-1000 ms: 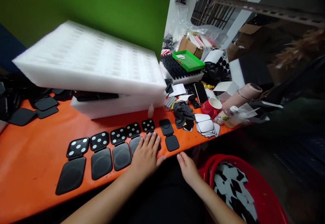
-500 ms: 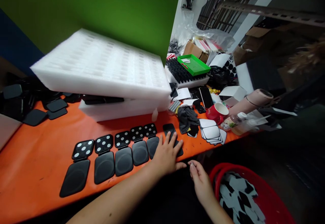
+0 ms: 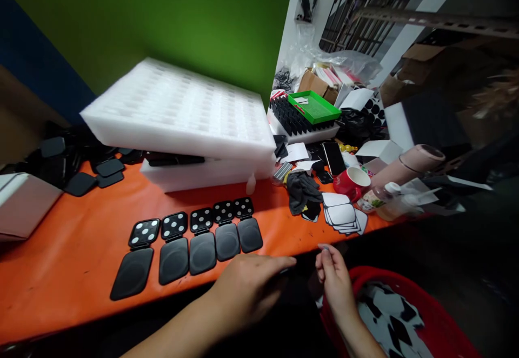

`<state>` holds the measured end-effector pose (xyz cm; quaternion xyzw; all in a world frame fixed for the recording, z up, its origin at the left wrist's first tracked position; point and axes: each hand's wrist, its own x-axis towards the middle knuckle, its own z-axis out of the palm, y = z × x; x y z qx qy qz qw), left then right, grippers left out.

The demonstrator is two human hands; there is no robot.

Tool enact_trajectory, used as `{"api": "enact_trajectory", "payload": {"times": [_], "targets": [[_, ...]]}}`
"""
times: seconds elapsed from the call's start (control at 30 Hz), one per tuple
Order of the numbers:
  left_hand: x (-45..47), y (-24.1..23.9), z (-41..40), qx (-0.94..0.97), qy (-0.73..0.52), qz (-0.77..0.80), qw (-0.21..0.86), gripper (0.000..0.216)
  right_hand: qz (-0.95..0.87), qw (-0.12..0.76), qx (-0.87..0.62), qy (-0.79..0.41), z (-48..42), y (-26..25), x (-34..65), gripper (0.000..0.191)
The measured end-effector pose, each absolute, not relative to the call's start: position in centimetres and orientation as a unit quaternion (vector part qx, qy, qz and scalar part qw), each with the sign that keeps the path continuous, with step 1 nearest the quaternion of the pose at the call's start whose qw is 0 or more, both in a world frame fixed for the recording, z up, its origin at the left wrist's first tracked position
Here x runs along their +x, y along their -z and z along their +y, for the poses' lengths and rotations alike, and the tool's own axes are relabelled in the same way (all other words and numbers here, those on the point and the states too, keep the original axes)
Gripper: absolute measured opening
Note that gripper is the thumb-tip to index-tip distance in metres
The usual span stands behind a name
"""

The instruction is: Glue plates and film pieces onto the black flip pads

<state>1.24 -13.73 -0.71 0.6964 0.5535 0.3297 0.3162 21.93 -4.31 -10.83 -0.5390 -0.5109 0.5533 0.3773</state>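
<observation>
Five open black cases [image 3: 201,239] lie in a row on the orange table [image 3: 73,271], their lids dotted with white pads. Just off the table's front edge, my left hand [image 3: 249,285] is curled, palm down, over a black case [image 3: 284,272]; only a dark edge of it shows under the fingers. Right of it, my right hand [image 3: 335,278] is raised with thumb and fingertips pinched on a small white piece [image 3: 324,247].
A stack of white foam trays [image 3: 182,114] stands behind the row. Pale pads [image 3: 338,214], a dark cloth [image 3: 302,190] and a red mug [image 3: 351,180] lie to the right. A red basin [image 3: 441,328] of scraps sits lower right. Loose black cases [image 3: 81,171] are piled left.
My left hand slid right along the row onto the sixth case, then drew it off the table's edge. My right hand lifted and pinched a small white piece. The view shifted left.
</observation>
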Motion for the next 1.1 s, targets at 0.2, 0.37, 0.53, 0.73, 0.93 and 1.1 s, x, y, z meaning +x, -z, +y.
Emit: {"api": "enact_trajectory", "payload": {"times": [0.2, 0.37, 0.53, 0.73, 0.93, 1.1], "targets": [[-1.2, 1.2, -17.7, 0.386, -0.345, 0.564, 0.643, 0.027, -0.575, 0.268, -0.488, -0.599, -7.1, 11.5, 19.7, 0.038], [1.5, 8.4, -20.2, 0.167, -0.497, 0.485, 0.700, 0.035, -0.600, 0.221, -0.454, -0.620, -8.5, 11.4, 18.4, 0.034], [1.6, 7.9, -20.6, 0.034, -0.546, 0.413, 0.729, 0.027, -0.674, 0.185, -0.424, -0.576, -8.1, 9.5, 17.1, 0.030], [-0.4, 6.9, -20.0, 0.030, -0.541, 0.454, 0.708, 0.045, -0.772, 0.153, -0.362, -0.499, -8.6, 5.1, 13.4, 0.023], [0.5, 8.5, -19.9, 0.257, -0.486, 0.606, 0.574, 0.068, -0.867, 0.079, -0.328, -0.367, -8.8, 3.4, 11.4, 0.020], [0.7, 8.4, -19.9, 0.461, -0.435, 0.655, 0.411, 0.074, -0.907, 0.040, -0.306, -0.288, -8.5, 2.5, 11.3, 0.023]]}}
